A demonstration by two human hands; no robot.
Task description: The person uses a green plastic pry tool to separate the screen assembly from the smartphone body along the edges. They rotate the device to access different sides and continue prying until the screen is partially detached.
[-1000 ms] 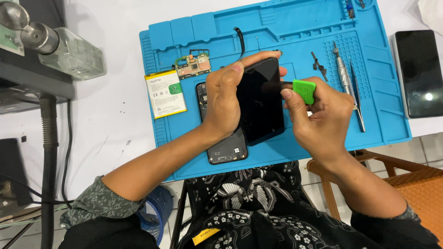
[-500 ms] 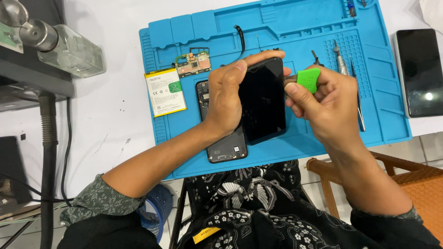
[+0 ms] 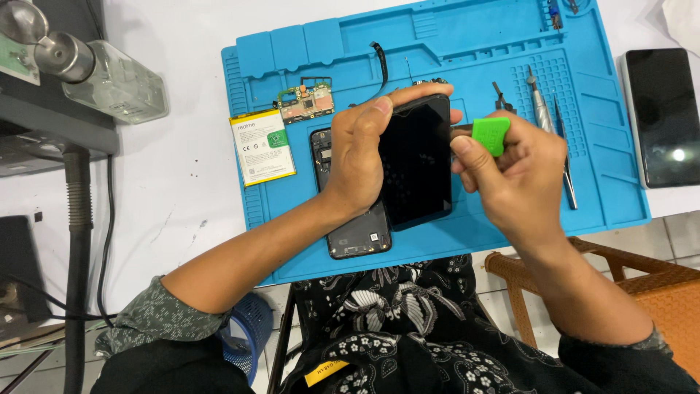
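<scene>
Left hand (image 3: 361,157) gripped the black glossy phone screen panel (image 3: 417,162), tilted up off the blue silicone repair mat (image 3: 467,44). Right hand (image 3: 510,171) pinched a green plastic pry tool (image 3: 491,136) at panel's right edge. Dark phone frame (image 3: 357,230) lay just under left hand; steel tweezers (image 3: 565,157) beyond right hand.

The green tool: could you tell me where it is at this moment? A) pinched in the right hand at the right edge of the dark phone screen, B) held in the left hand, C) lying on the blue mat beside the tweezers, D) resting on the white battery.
A: the right hand pinches the green tool against the right edge of the dark phone screen, which the left hand steadies.
</scene>
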